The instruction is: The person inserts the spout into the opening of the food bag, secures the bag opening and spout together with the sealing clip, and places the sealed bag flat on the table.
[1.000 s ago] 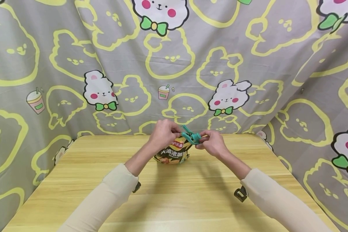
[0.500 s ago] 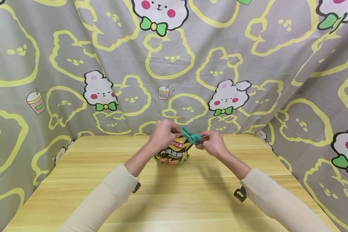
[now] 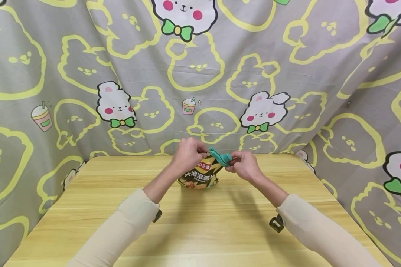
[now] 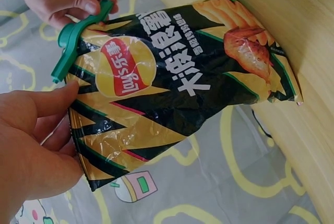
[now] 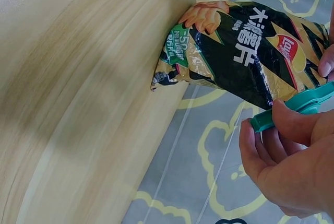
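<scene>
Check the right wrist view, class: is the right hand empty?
No, the right hand is pinching a green clip.

Teal colours the clip; jagged black and gold pattern the bag.

Looks like a small screened-off table nook; whether in a home or a studio, can't tell. Grey cloth w/ cartoon print (bunnies, drinks, etc.) hangs behind the wood-grain table & along its L + R sides, filling the bkgd. That print, plus a Lay's chip bag & green clip, gives a homey feel.
</scene>
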`<state>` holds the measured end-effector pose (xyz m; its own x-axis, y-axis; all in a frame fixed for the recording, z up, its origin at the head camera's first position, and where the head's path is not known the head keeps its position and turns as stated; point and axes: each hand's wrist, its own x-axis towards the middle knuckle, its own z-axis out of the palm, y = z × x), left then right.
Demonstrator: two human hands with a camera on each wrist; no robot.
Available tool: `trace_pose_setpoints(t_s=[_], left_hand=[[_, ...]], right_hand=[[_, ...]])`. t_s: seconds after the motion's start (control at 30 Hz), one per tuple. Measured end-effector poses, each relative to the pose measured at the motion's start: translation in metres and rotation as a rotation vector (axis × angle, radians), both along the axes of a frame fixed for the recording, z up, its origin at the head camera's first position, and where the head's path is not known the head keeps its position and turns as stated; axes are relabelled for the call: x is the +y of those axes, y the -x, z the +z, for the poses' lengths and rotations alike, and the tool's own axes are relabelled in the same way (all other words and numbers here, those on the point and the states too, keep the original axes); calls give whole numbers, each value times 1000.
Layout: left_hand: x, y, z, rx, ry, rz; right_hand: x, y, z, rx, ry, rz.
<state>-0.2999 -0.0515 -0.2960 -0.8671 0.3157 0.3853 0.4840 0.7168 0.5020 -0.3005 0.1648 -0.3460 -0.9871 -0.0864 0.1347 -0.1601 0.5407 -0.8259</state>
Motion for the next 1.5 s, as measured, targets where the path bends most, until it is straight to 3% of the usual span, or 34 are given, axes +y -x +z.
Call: trace_pose_setpoints(t_s=[0.43, 0.67, 0.97, 1.37, 1.5], left_hand=[[7, -4, 0, 4, 0, 16], [8, -5, 0, -45, -47, 0], [8, -4, -1, -43, -55, -4], [10, -7, 0, -49, -26, 5], [13, -8, 0, -30, -41, -23]], right_hand=[[2, -2, 0, -5, 19, 5], [2, -2, 1, -10, 47, 7], [1, 0, 1, -14, 53, 13], [0, -1, 3, 14, -10, 15], [0, 0, 2, 18, -10, 20]])
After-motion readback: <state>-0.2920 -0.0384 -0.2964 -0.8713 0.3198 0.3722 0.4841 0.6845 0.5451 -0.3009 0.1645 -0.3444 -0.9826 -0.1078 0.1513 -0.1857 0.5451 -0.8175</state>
